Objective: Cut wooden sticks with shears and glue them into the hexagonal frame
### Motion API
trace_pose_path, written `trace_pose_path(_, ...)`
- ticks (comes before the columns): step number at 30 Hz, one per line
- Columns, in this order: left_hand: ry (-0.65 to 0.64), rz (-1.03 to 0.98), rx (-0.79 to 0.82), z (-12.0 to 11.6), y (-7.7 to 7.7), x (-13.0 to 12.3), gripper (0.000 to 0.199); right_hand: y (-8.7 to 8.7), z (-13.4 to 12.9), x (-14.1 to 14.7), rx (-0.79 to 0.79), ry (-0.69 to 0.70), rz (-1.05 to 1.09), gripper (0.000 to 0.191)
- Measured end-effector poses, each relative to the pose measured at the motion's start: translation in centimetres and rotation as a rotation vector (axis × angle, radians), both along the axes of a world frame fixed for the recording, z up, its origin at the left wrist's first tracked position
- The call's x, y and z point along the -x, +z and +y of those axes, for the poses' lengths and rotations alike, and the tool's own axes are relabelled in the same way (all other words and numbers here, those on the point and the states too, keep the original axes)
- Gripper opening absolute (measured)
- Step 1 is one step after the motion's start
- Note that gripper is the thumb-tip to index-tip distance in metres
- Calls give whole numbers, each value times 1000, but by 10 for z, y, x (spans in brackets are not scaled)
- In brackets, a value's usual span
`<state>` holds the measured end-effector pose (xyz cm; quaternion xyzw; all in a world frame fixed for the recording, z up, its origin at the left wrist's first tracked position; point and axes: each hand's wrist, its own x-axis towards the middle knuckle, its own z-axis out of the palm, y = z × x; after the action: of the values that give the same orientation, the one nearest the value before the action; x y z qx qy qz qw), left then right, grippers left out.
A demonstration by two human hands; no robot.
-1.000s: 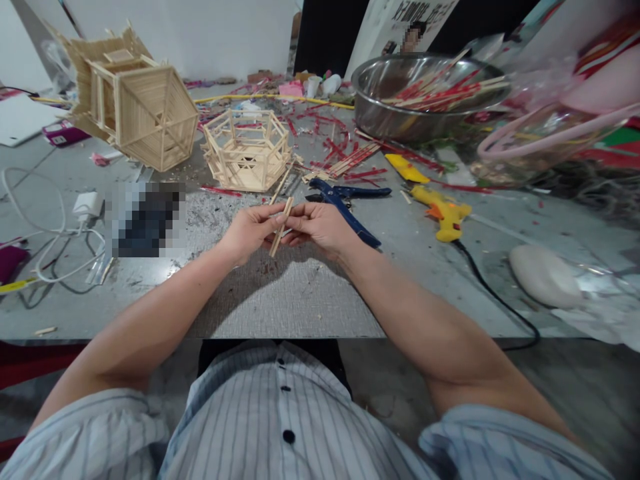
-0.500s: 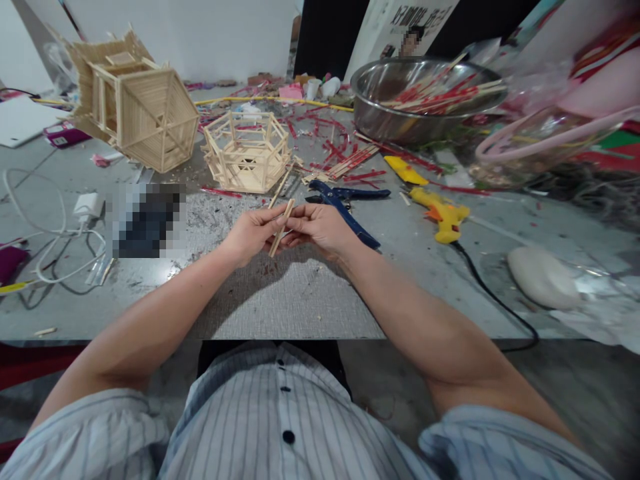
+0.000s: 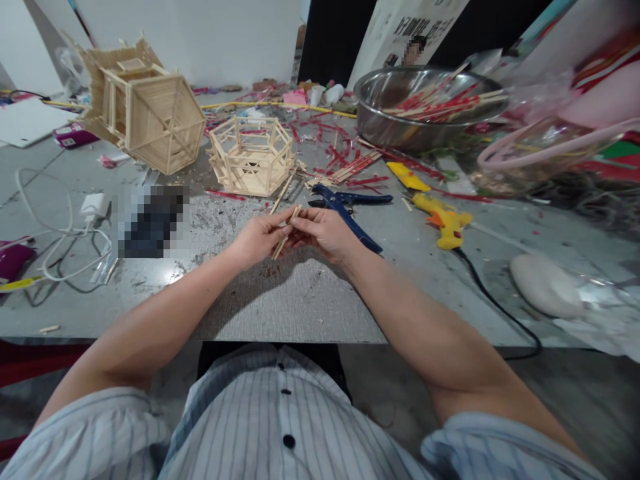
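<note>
Thin wooden sticks [image 3: 280, 249] are pinched between my two hands above the table's front part. My left hand [image 3: 260, 237] closes on them from the left, thumb across their upper part. From the right, my right hand [image 3: 320, 230] grips the same sticks near the top with thumb and fingers; its other fingers are partly hidden. Blue-handled cutters [image 3: 345, 200] lie just beyond my right hand. Behind my hands stands an open six-sided frame of wooden sticks [image 3: 253, 157]. A larger six-sided stick model [image 3: 165, 123] lies tipped on its side at the left.
A steel bowl [image 3: 370, 120] holding red and plain sticks stands at the back right. A yellow glue gun [image 3: 447, 223] with a black cord lies at the right. Red scraps [image 3: 345, 157] litter the middle. A white charger [image 3: 95, 208] and cables lie left.
The sticks have turned slightly between my fingers, and my left thumb now lies across them. The whole view has shifted a little; the other things keep their places.
</note>
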<state>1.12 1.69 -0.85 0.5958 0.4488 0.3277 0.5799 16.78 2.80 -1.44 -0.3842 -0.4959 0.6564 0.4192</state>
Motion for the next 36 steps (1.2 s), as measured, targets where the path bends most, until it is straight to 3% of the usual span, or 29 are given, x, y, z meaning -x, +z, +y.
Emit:
trace_pose_path(4, -8, 187, -236, 3, -4, 3, 47, 1, 0, 1, -31, -84, -6, 33)
trace_pose_path(9, 185, 675, -572, 15, -3, 16, 32, 0, 4, -1, -65, -232, 9, 30)
trace_pose_path(14, 302, 896, -637, 43, 2, 22, 30, -3, 10, -5, -91, -285, 16, 28)
trace_pose_path(19, 204, 1033, -702, 70, 0, 14, 33, -5, 13, -6, -103, -296, -12, 27)
trace_pose_path(28, 116, 1119, -660, 94, -1, 6, 37, -3, 14, -9, -94, -283, -39, 28)
trace_pose_path(36, 94, 774, -743, 100, 22, 20, 38, -3, 16, -9, -118, -351, -4, 29)
